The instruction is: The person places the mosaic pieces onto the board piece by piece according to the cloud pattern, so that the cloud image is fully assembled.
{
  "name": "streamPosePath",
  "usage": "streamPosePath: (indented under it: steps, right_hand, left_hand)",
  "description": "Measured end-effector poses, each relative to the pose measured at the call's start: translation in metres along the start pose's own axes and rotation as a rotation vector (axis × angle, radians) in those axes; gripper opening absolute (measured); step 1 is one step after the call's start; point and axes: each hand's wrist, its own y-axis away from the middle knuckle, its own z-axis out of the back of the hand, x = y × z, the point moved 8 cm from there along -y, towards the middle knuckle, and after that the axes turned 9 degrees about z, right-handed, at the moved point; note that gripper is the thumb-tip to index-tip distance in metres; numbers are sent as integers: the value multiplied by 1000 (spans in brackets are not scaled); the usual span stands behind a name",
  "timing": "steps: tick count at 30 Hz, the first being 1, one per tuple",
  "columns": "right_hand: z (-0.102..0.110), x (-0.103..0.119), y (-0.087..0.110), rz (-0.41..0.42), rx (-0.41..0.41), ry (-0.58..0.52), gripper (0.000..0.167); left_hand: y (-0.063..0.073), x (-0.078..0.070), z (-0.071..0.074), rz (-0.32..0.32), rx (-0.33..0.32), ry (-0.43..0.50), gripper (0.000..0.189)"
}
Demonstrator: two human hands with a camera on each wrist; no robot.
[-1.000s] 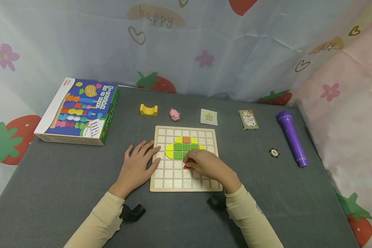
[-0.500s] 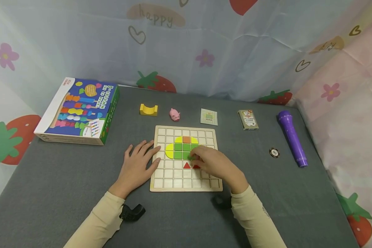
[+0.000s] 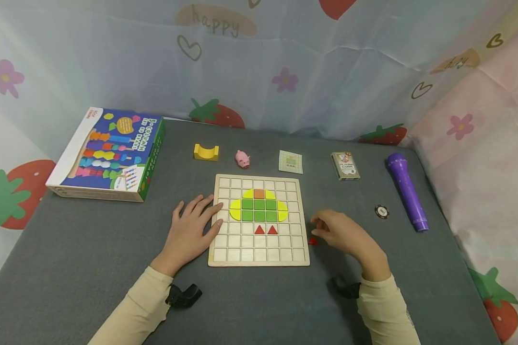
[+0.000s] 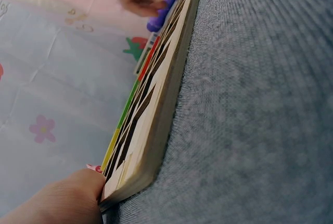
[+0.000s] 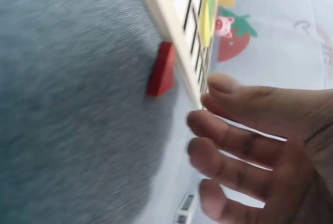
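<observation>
My left hand (image 3: 192,230) lies spread, fingertips and thumb on the left edge of the wooden grid board (image 3: 233,258). On the board sit green squares (image 3: 259,211), yellow curved pieces (image 3: 235,210), an orange square (image 3: 259,193) and two red triangles, a left triangle (image 3: 259,230) and a right triangle (image 3: 272,230). A loose red triangle block (image 5: 162,72) lies on the cloth against the board's right edge. Just above and right of it hovers my right hand (image 3: 343,235), its fingers loosely bent and nothing between them; the right wrist view shows it apart from the block.
Behind the board stand a yellow arched block (image 3: 206,153), a pink pig (image 3: 242,159) and a pattern card (image 3: 290,162). A playing card box (image 3: 346,166), a round chip (image 3: 382,212) and a purple microphone-shaped tube (image 3: 407,194) lie right. A bead-set box (image 3: 108,153) is at left.
My right hand has let go of the second red triangle, now in the grid, and moved right off the board to the loose triangle block. The left hand has stayed put.
</observation>
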Motion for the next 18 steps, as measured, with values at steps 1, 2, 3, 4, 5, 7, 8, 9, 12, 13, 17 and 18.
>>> streamPosePath:
  steps: [1,2,3,4,5,7,8,9,12,13,17,18]
  right_hand:
    - [-2,-2,2,2,14,-4,18]
    - [-5,-3,4,3,24,-9,19]
    - [-7,-4,6,9,33,-13,19]
    - [-9,-4,7,15,37,-19,19]
    - [-10,-4,8,22,37,-24,19]
    - [-12,-3,9,37,31,-23,17]
    - [-13,-3,10,39,26,-24,16]
    - [-13,-3,10,41,21,-25,15]
    - [-13,-3,10,50,11,-25,14]
    - [-13,-2,10,52,9,-26,13]
    - [-14,-4,10,46,-8,-58,13]
    - [-13,-5,10,46,-18,-62,13]
  left_hand:
    - [0,0,0,0,0,2,47]
    - [0,0,0,0,1,2,47]
    - [0,0,0,0,2,3,47]
    - [0,0,0,-1,2,2,47]
    - [0,0,0,-1,3,2,47]
    - [0,-1,0,-2,2,1,47]
    - [0,-1,-1,-2,1,1,47]
    - [0,0,-1,-2,1,1,47]
    - [0,0,-1,-2,-2,4,47]
    - [0,0,-1,-1,-2,4,47]
    - [0,1,-2,2,3,2,47]
    - [0,1,-2,2,3,1,47]
